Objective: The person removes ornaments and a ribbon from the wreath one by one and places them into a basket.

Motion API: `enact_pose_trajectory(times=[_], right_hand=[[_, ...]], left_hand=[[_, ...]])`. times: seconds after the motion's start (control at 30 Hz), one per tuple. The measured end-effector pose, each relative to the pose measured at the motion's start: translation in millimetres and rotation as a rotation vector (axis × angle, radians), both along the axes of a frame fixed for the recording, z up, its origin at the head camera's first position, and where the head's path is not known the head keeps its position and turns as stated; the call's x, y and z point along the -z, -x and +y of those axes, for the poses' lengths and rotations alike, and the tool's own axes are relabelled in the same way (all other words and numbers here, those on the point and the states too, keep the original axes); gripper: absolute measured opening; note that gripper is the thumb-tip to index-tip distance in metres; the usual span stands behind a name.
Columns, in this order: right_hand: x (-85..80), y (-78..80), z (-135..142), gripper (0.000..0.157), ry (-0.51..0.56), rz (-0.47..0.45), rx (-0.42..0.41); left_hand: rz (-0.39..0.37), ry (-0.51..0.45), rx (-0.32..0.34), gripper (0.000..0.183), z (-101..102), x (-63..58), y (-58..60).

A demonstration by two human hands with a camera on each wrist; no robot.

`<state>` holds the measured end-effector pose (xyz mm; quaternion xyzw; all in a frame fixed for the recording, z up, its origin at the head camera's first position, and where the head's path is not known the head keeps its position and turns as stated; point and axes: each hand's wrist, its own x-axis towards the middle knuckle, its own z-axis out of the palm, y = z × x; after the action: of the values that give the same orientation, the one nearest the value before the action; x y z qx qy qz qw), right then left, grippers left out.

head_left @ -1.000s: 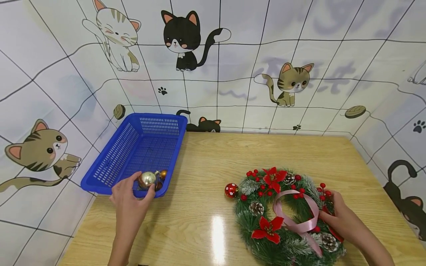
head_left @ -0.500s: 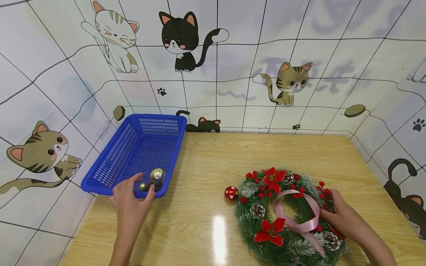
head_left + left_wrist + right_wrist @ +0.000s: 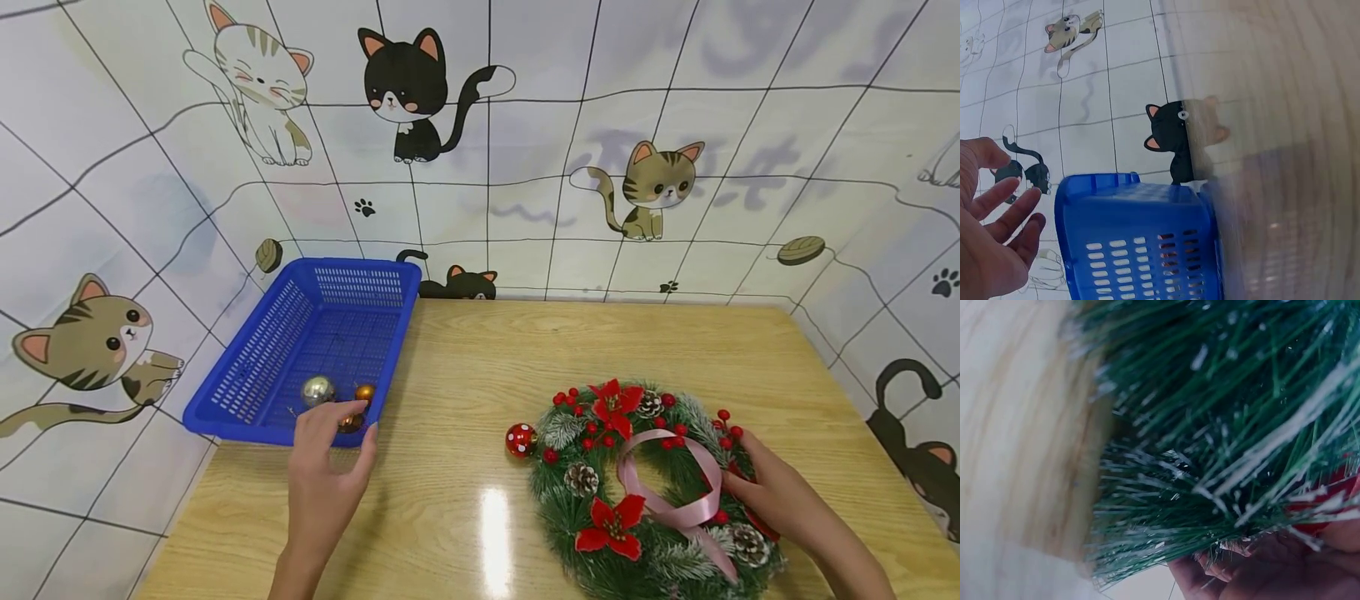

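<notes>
In the head view my left hand [image 3: 330, 479] hovers over the near right corner of a blue plastic basket [image 3: 225, 427], thumb and forefinger apart with nothing between them. The left wrist view shows those fingers relaxed above the basket [image 3: 1116, 215]. Inside lie a silver ball ornament [image 3: 317, 389], an orange one [image 3: 364, 392] and a brownish piece partly hidden by my fingers. On the right, my right hand [image 3: 776, 492] holds the outer edge of a green Christmas wreath [image 3: 558, 504], thumb on top. Its other fingers [image 3: 1260, 575] are partly hidden by the needles.
A red ball ornament with white dots [image 3: 521, 439] sits at the wreath's left edge. A loop of pink ribbon [image 3: 705, 462] lies across the wreath, among poinsettias and pinecones. The wooden table [image 3: 465, 358] meets a cat-print wall [image 3: 525, 200] at the back.
The ornaments have rolled about in the basket; the silver ball, earlier by my left fingers, now lies farther left. My left hand has moved right. The right hand stays on the wreath.
</notes>
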<state>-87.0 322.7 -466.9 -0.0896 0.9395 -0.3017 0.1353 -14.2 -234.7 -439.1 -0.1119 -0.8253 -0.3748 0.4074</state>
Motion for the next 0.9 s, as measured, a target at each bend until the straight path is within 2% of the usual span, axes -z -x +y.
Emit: enact_pose_trajectory(times=[0.2,0.37,0.73,0.9], right_hand=[[0.0,-0.8,0.0,0.082,0.006,0.024,-0.012],[1.1,-1.2,-1.0,0.080,-0.007,0.028,-0.014],[0.7,0.9,-1.5,0.080,0.005,0.011,-0.038],[-0.8,1.0,-2.6,0.080,0.012,0.006,-0.044]], left_hand=[[-0.038,0.036,0.111,0.041,17.8,0.7,0.3],[-0.110,0.078,0.176,0.055,27.9,2.5,-0.5],[-0.334,0.112,0.321,0.063,52.4,6.1,1.2],[-0.470,0.146,0.347,0.064,62.5,6.8,1.3]])
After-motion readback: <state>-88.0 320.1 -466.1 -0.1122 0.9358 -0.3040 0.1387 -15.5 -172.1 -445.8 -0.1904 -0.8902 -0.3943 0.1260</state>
